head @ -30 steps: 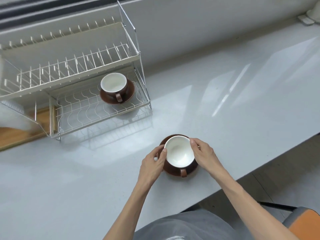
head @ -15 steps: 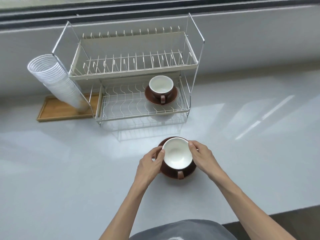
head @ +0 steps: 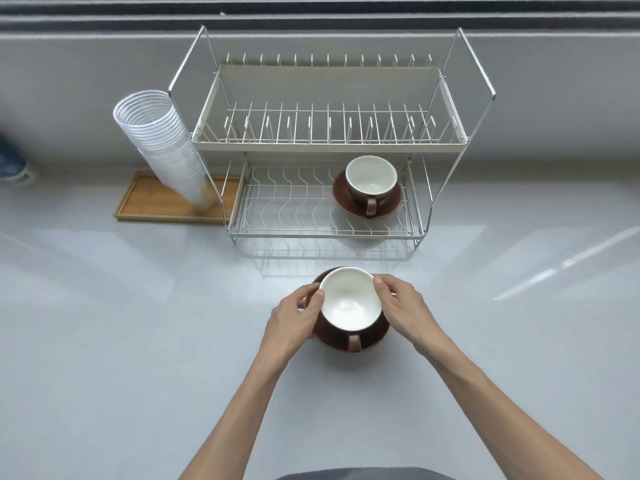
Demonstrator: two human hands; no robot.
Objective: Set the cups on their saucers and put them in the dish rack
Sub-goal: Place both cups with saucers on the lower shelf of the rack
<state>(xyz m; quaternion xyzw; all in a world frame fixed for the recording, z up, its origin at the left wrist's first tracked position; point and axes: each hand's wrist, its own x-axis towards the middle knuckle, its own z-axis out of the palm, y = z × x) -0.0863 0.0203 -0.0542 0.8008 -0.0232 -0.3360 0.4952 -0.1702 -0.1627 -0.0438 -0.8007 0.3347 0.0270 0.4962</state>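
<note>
Directly below me, in the head view, both of my bare hands reach forward over a pale grey desk (head: 104,341). My left hand (head: 294,318) is curled against the left side of a cup (head: 349,299), its thumb at the rim, and my right hand (head: 405,306) is curled against the right side, thumb also at the rim. Each hand is partly closed around the cup and the edge of what it sits on. That cup is brown outside and white inside, and it stands upright on a brown saucer (head: 332,336), with its handle pointing toward me. I cannot tell whether the saucer touches the desk or is raised just above it.

Beyond the hands stands a two-tier wire dish rack (head: 329,143). Its upper tier is a row of upright plate prongs. On the right part of its lower shelf sits a second cup (head: 372,178), also brown with a white inside, upright on a second saucer (head: 341,199), handle toward me.

Left of the rack, a tall stack of white disposable cups (head: 162,147) leans on a shallow wooden tray (head: 149,206). Behind everything runs a grey ledge below dark window rails.
</note>
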